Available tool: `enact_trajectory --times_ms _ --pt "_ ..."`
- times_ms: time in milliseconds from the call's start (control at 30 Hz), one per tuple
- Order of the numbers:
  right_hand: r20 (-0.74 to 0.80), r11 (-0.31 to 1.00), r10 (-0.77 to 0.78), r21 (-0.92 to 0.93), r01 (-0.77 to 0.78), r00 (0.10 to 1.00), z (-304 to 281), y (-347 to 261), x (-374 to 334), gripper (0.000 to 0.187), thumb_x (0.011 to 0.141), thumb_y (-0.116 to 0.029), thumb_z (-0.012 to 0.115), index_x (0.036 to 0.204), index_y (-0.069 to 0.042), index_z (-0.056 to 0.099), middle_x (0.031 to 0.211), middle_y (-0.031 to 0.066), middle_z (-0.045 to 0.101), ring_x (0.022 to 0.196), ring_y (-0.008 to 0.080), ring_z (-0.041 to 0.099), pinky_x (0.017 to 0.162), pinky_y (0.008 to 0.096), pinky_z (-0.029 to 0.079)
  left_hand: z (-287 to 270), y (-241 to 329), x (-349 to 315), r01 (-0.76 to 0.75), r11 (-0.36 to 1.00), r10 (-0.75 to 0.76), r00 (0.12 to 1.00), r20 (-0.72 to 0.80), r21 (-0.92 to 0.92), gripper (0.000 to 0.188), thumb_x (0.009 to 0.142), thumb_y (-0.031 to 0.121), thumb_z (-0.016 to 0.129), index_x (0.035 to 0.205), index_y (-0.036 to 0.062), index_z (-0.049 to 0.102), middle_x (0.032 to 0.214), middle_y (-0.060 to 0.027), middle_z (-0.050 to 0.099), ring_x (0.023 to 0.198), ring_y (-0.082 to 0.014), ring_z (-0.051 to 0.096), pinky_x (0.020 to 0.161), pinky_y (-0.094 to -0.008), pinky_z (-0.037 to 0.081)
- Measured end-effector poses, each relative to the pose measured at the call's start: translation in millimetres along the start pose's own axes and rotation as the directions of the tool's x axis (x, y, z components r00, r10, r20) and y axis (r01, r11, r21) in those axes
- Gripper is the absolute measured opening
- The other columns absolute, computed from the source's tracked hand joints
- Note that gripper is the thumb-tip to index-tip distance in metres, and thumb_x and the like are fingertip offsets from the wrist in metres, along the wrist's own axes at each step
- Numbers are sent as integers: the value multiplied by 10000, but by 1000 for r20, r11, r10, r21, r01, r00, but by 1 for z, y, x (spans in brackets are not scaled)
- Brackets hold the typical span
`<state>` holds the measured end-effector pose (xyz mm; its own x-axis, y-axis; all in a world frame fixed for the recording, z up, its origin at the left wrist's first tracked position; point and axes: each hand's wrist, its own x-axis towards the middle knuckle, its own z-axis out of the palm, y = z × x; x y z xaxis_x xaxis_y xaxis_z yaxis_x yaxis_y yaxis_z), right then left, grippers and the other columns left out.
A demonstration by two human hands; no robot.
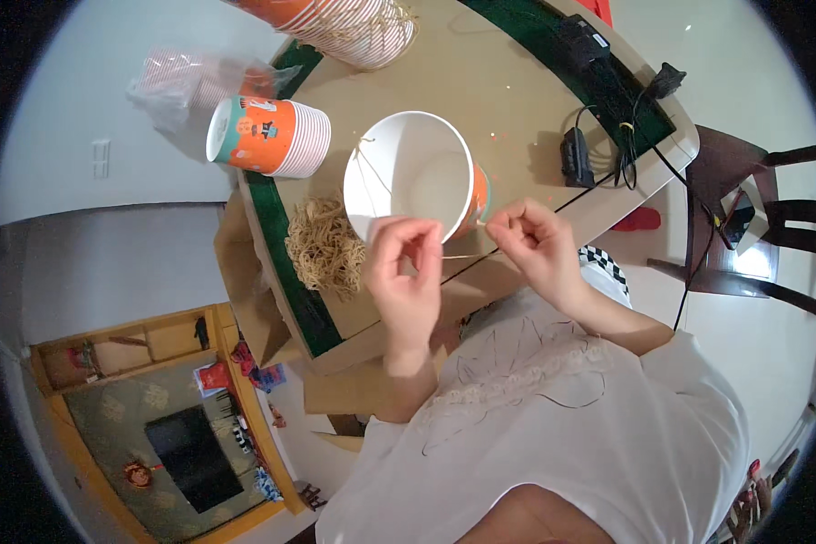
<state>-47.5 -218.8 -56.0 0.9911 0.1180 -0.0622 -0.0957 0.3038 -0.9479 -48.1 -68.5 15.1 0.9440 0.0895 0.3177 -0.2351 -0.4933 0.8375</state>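
Note:
A large paper bucket (426, 172), white inside and orange and teal outside, lies tilted at the table's near edge with its mouth toward me. My left hand (401, 272) is closed in a pinch at the lower rim, on a thin tan string (458, 257). The string runs across to the right, below the bucket. My right hand (535, 245) pinches a short end of string beside the bucket's outer wall. Another strand hangs over the upper left of the rim. A tangled heap of tan string (325, 247) rests left of the bucket.
Nested orange paper buckets (272, 136) lie at the left, near plastic-wrapped cups (186, 86). Another bucket stack (354, 27), with string on it, is at the far edge. Black adapters (576, 156) and cables lie at the right. A dark wooden chair (734, 163) stands beyond.

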Motion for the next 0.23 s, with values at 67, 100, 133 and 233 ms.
enact_trajectory --times_ms 67,100,133,233 --pt "1 999 -15 48 15 1000 0 5 3 58 853 -57 615 863 -24 568 705 -60 497 623 1 423 551 166 361 -15 -1 13 -240 935 198 963 181 259 148 749 -5 663 885 19 612 895 -79 583 810 -184 577 670 -277 452" --pt "-9 995 -34 93 34 999 -1 7 4 58 850 -62 617 863 -31 571 722 -56 516 647 3 449 572 166 381 -18 4 18 -271 909 175 939 297 318 176 741 23 667 910 35 617 922 -100 603 877 -251 584 721 -357 462" --pt "-5 995 -32 96 32 999 -1 7 4 58 850 -62 617 863 -31 571 722 -56 516 647 3 449 572 166 381 -21 1 18 -268 908 172 939 296 323 176 741 23 667 910 35 617 922 -100 603 877 -251 584 721 -357 462" --pt "120 990 59 121 -73 991 0 6 5 83 861 -96 627 885 -40 570 835 -21 585 766 38 537 672 181 440 -28 -10 18 -39 875 -208 870 448 482 253 768 74 656 1015 55 603 1041 -127 596 977 -265 584 826 -363 459"
